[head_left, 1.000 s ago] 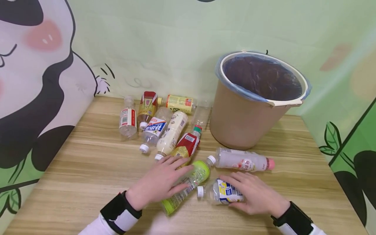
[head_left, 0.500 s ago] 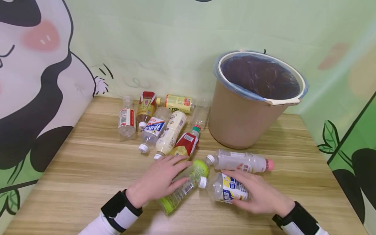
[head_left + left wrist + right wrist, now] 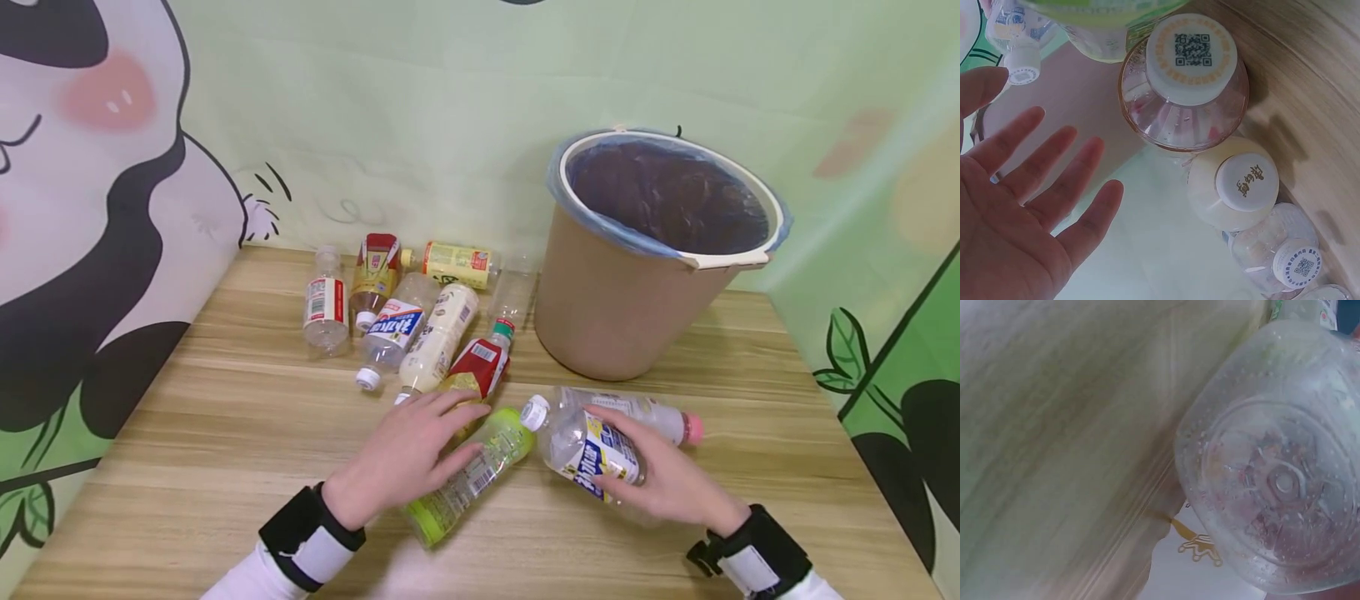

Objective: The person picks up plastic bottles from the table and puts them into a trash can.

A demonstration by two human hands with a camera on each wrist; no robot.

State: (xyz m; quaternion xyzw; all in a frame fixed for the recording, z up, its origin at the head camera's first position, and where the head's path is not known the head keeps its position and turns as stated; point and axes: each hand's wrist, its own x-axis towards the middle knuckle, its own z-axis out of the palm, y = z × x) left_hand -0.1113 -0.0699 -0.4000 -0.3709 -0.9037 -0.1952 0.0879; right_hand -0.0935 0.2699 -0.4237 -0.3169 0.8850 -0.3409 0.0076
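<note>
Head view: the right hand [image 3: 671, 479] grips a white-capped, blue-and-white-labelled drink bottle [image 3: 590, 452], tilted, just right of a green-labelled bottle [image 3: 487, 473]. The latter and 8 other bottles [image 3: 438, 346] lie on the desk [image 3: 225, 467], outside the lined bin [image 3: 615, 300]; the bin's bottom is hidden. Left wrist view: the left hand [image 3: 1035, 206], fingers spread, grasps nothing. Right wrist view: a clear bottle base [image 3: 1285, 481], right.

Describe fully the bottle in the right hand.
The bottle looks like clear plastic, with a white cap on and a white, blue and yellow label. The right hand grips it around the label, cap pointing left and away. The right wrist view shows apparent droplets on its ridged base. Whether it touches the table is unclear.
</note>
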